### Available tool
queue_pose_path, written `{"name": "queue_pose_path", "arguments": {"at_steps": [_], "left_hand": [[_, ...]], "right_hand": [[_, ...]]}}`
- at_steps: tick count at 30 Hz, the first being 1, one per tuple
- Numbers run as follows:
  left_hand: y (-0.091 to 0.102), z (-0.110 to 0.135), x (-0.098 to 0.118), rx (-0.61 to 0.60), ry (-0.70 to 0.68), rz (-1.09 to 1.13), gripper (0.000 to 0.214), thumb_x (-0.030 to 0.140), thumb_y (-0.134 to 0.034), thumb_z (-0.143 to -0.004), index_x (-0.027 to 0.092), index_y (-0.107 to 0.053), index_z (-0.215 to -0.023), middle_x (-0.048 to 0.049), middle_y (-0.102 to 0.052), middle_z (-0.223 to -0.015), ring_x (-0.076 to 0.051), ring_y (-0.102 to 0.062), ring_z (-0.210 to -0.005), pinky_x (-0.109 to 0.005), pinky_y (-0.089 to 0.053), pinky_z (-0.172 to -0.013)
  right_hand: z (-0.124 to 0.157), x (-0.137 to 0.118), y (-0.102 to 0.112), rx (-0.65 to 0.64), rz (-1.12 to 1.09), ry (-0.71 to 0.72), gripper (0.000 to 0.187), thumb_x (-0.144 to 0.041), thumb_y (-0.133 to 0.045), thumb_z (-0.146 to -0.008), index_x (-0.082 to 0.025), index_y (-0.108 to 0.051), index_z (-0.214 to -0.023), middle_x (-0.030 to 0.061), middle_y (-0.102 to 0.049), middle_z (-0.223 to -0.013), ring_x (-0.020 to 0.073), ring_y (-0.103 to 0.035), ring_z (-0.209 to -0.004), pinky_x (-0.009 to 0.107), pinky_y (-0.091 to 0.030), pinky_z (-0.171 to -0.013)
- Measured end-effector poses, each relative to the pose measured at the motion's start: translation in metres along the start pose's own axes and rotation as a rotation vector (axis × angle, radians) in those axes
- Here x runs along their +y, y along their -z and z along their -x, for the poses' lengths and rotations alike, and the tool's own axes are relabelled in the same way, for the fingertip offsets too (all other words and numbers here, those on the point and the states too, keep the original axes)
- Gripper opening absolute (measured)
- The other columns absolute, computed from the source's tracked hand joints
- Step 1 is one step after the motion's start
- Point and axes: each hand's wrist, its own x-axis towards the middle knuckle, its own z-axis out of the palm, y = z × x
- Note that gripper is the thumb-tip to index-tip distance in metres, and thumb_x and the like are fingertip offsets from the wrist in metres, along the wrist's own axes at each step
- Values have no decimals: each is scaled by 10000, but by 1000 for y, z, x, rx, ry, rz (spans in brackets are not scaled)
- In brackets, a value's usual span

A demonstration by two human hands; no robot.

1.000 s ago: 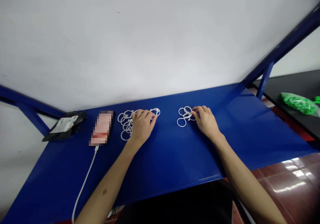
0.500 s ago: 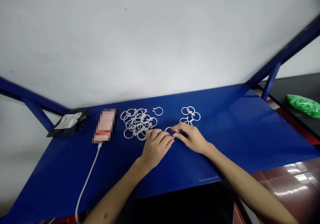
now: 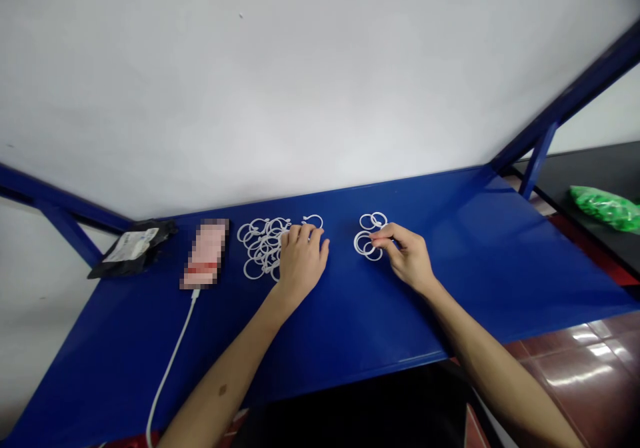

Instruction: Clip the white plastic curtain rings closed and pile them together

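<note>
My left hand [image 3: 303,256] lies palm down over the right side of a pile of white rings [image 3: 256,243], its fingers stretched out and slightly apart. Whatever sits under the palm is hidden. One loose ring [image 3: 315,217] shows just beyond those fingertips. Thumb and forefinger of my right hand [image 3: 409,259] pinch a white ring [image 3: 356,241] at its right edge, above a smaller group of rings [image 3: 373,256]. Two more overlapping rings [image 3: 367,221] lie behind that.
A blue table [image 3: 350,341] carries everything. On the left are a blurred pink phone-shaped object [image 3: 206,251] with a white cable [image 3: 173,361] and a black packet [image 3: 131,247]. To the right, a green-filled clear bag [image 3: 607,208] rests on a dark surface. Blue frame bars flank the table.
My hands have separated. The right carried the ring from between them to the group on the right; the left moved up and left onto the pile, its fingers opening.
</note>
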Motion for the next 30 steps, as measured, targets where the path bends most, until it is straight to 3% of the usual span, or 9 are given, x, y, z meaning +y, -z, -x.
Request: {"name": "queue_pose_path", "arguments": {"at_steps": [4, 9, 12, 15, 20, 22, 26, 28, 30], "left_hand": [[-17, -18, -3, -93, 20, -155, 243, 326, -551, -972, 145, -689, -1056, -147, -666, -1050, -317, -528, -1001, -454, -419, -819], [-29, -27, -9, -81, -51, -67, 175, 196, -535, -968, 148, -680, -880, -138, -652, -915, -297, -535, -932, -440, -427, -778], [-21, -22, -11, -67, -148, 48, 183, 184, -502, -994, 166, -660, -904, -99, -653, -905, -252, -545, -898, -407, -454, -785], [-6, -9, -9, -26, -280, 313, 177, 167, -461, -1021, 171, -632, -974, -52, -654, -931, -187, -568, -887, -351, -502, -829], [17, 25, -3, 61, -326, 579, 134, 108, -498, -1000, 171, -615, -1014, -38, -664, -969, -146, -617, -933, -311, -561, -855], [22, 38, -2, 61, -345, 627, 144, 74, -515, -982, 170, -622, -997, -36, -673, -970, -138, -627, -928, -293, -578, -841], [25, 59, -1, 51, -395, 668, 173, 48, -530, -961, 172, -641, -1010, -48, -698, -1010, -156, -650, -986, -307, -604, -862], [25, 65, -1, 38, -412, 677, 184, 49, -532, -957, 181, -646, -1016, -52, -703, -1032, -169, -657, -1026, -323, -609, -879], [26, 67, 0, 52, -414, 682, 179, 52, -538, -953, 185, -645, -1007, -55, -701, -1049, -168, -662, -1033, -316, -608, -883]], "right_hand": [[-3, 6, 5, 68, 60, -62, 171, -315, -617, -969, -221, -704, -856, 24, -758, -845, 172, -705, -745, 308, -559, -729], [-8, 17, 9, 120, 261, -82, 200, -340, -570, -990, -210, -721, -989, 77, -744, -952, 197, -686, -789, 356, -562, -753], [-8, 28, 10, 107, 426, -68, 249, -323, -522, -1004, -207, -737, -1052, 102, -691, -1001, 203, -660, -809, 365, -560, -731], [-6, 34, 10, 117, 529, -54, 251, -305, -520, -999, -216, -746, -1063, 102, -669, -991, 221, -646, -841, 371, -557, -720], [-5, 21, 7, 85, 479, -41, 213, -305, -553, -987, -214, -733, -1057, 105, -691, -985, 258, -630, -917, 431, -543, -830], [-5, 9, 4, -10, 290, -43, 218, -330, -569, -989, -223, -719, -1104, 89, -702, -1016, 231, -642, -909, 417, -543, -852], [0, -14, -5, -445, -179, -125, 319, -367, -590, -990, -256, -654, -1282, 51, -733, -1077, 175, -686, -914, 346, -564, -828], [4, -20, -11, -617, -342, -183, 301, -383, -619, -973, -245, -686, -1232, 46, -746, -1053, 171, -699, -926, 334, -570, -829], [7, -22, -17, -674, -457, -246, 246, -393, -641, -957, -221, -728, -1110, 43, -753, -972, 162, -705, -871, 318, -576, -795]]}}
